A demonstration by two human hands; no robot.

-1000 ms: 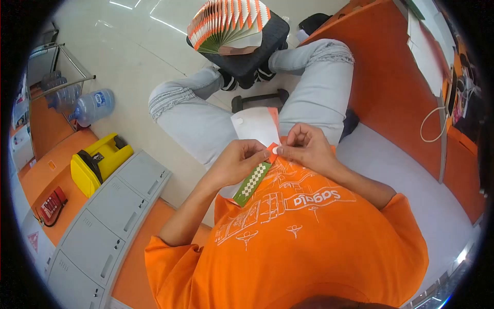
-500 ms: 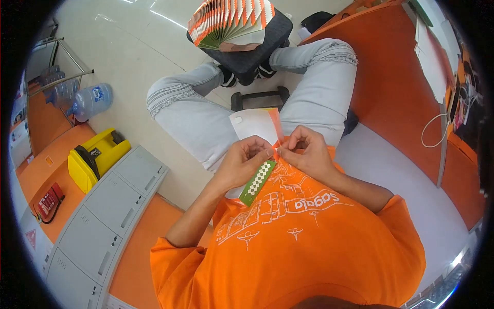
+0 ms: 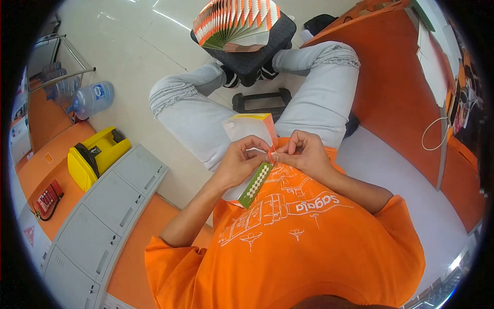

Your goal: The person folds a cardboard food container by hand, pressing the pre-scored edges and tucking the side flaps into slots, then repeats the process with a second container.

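Note:
A partly folded cardboard piece (image 3: 249, 127) is held above my lap, plain white inside with orange and yellow edges. Its lower part has a green strip with white diamonds. My left hand (image 3: 246, 160) grips it from the left, fingers bent around its middle and thumb by the orange fold. From the right, my right hand (image 3: 304, 153) pinches the same orange fold, its fingertips nearly meeting the left thumb. Fingers partly hide the fold. Beyond my knees, a fanned stack of similar orange, white and green printed cards (image 3: 236, 23) lies on a dark stool (image 3: 280, 38).
Grey lockers (image 3: 98, 232) stand at the left, with a yellow plastic container (image 3: 98, 157) and a red fire extinguisher (image 3: 49, 198) beyond them. Large water bottles (image 3: 92, 98) are further back. An orange desk panel (image 3: 391, 98) rises on my right.
The cardboard's upper part has tilted and opened into more of a box-like shape, and its lower white side shows more. Both hands keep their hold with small shifts at the fold.

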